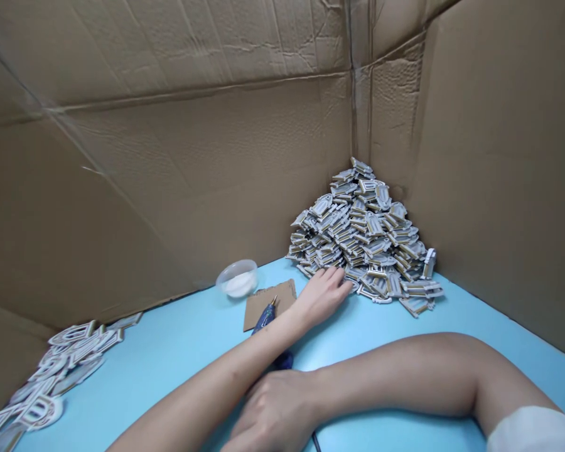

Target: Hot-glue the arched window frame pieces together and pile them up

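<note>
My left hand [322,295] reaches across the blue table [179,351]. Its fingers lie stretched out against the foot of a big pile of grey-and-white flat pieces [365,235] in the cardboard corner; I see nothing gripped in them. My right hand [268,411] is low in the middle, under my left forearm. Its fingers are curled over the handle of a blue glue gun [265,319]. The gun's nozzle points away onto a small scrap of cardboard [282,296].
A small clear bowl with white stuff [238,278] stands behind the scrap. A second, flatter heap of the same pieces [61,367] lies at the left edge. Cardboard walls [193,157] close the table at the back and right. A dark cord [316,442] runs off the bottom.
</note>
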Available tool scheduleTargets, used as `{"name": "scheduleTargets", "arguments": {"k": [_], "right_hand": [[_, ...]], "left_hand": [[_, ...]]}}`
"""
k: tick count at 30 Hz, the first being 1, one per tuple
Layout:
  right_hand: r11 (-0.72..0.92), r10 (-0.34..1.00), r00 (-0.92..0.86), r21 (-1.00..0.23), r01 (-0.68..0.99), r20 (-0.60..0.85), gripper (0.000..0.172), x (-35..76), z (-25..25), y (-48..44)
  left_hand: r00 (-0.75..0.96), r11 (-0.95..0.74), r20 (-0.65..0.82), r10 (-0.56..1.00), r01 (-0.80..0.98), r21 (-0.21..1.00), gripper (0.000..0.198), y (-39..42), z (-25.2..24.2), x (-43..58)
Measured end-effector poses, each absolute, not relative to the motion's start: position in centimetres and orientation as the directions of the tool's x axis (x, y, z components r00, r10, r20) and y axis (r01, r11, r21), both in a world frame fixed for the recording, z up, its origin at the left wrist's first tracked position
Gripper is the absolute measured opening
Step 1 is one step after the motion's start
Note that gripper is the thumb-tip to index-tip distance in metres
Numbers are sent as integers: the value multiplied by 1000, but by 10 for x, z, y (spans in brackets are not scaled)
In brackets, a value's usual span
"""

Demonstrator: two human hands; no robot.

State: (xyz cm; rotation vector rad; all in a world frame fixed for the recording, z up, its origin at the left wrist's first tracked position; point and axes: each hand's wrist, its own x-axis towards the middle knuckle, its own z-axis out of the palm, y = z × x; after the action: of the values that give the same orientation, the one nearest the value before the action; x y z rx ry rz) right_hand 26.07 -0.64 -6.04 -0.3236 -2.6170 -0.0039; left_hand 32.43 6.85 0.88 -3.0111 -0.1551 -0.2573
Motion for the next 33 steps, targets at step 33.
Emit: {"name": "scheduleTargets", "arguments": {"k": [33], "right_hand": [[820,573,-711,-283,498,409,24,262,-26,-3]], "left_hand": [[211,-300,399,892,938,176,24,87,12,-145]]}}
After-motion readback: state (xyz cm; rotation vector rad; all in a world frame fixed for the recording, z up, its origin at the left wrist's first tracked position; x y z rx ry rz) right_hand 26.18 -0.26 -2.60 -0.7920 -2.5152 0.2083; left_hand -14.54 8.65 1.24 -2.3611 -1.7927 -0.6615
